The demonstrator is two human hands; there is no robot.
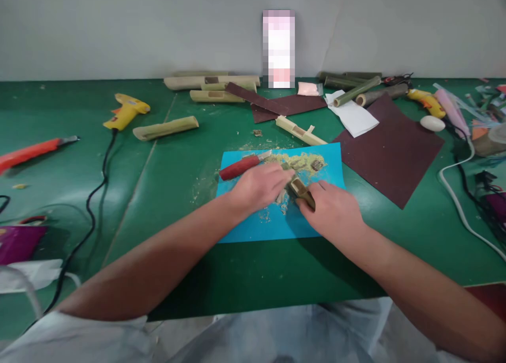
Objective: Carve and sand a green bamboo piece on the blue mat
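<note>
Over a blue sheet (pixel 241 231), a short bamboo tube (pixel 298 185) with an opening cut in its side lies slantwise between my hands. My right hand (pixel 336 207) is closed round its near end, thumb below and fingers above. At the far end, the curled fingers of my left hand (pixel 263 186) grip the tube; their tips are partly hidden. A red-handled craft knife (pixel 241 166) rests on the sheet just beyond my left hand, its blade pointing right. Pale shavings (pixel 302 162) are heaped past the tube, and more crumbs are scattered under my hands.
A split bamboo strip (pixel 300 131) lies beyond the sheet. More bamboo (pixel 213 82) lines the wall near a propped phone (pixel 279 49). Dark brown sheets (pixel 395 163) lie right. A yellow glue gun (pixel 126 111) with a black cord and an orange tool (pixel 31 155) are left.
</note>
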